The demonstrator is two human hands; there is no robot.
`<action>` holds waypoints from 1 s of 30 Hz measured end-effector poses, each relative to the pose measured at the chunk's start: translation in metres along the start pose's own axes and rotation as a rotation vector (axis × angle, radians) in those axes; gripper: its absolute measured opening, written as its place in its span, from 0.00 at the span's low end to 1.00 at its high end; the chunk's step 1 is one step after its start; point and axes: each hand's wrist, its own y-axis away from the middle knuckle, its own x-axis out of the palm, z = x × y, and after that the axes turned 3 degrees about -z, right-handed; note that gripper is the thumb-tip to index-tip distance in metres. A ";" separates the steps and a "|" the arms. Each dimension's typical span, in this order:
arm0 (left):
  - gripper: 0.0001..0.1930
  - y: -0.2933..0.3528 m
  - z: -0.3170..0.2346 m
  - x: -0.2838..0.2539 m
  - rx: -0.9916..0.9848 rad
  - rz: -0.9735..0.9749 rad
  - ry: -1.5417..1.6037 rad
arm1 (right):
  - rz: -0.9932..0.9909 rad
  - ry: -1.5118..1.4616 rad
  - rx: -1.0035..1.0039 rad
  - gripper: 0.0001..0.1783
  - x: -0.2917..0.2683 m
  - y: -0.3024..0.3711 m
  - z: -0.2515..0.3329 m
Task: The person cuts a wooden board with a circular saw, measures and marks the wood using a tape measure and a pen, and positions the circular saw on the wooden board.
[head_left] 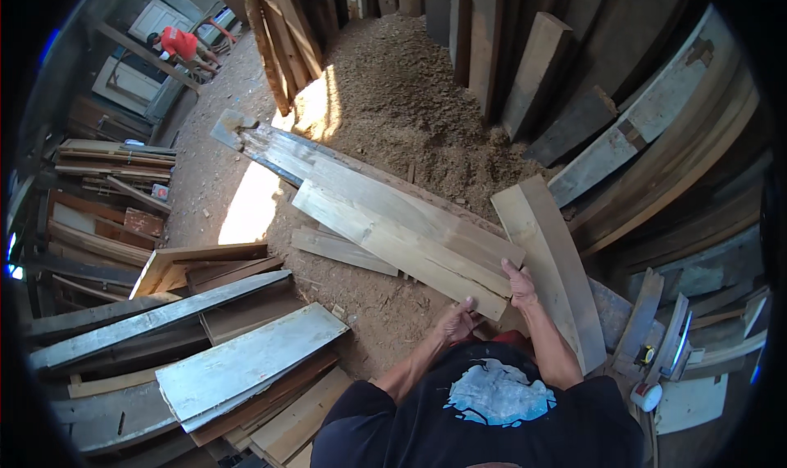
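Observation:
Two long pale planks lie side by side in front of me, slanting from my hands toward the far left. My left hand is closed on the near end of the front plank, its thumb on the top face. At the near end of the rear plank, my right hand is closed with its thumb over the edge; its other fingers are mostly hidden. A narrow dark gap shows between the planks near my hands. Their far part rests over a longer weathered beam.
A thick timber lies just right of my right hand. Stacked boards, one whitish board on top, fill the left. Timbers lean at the back right beside wood shavings. A person in a red shirt bends far left.

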 end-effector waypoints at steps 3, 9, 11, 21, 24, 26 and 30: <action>0.48 0.008 -0.022 0.002 -0.008 0.021 0.111 | -0.064 0.072 0.022 0.44 -0.078 0.026 0.013; 0.48 -0.033 -0.116 -0.028 0.302 -0.292 0.086 | -0.113 0.013 0.028 0.36 -0.186 0.112 0.034; 0.40 -0.046 -0.096 0.002 0.270 -0.459 -0.040 | -0.287 0.022 -0.036 0.39 -0.226 0.134 0.009; 0.31 -0.044 0.038 0.099 0.082 -0.254 -0.115 | -0.812 0.360 -0.224 0.35 -0.360 0.233 -0.003; 0.26 -0.059 0.069 0.133 0.051 -0.183 -0.188 | -0.953 0.566 -0.094 0.41 -0.439 0.232 -0.024; 0.26 -0.066 0.080 0.157 0.066 -0.154 -0.258 | -0.918 0.603 -0.041 0.42 -0.462 0.227 0.003; 0.28 -0.088 0.121 0.225 0.031 -0.028 -0.364 | -1.090 0.732 0.000 0.41 -0.515 0.229 0.009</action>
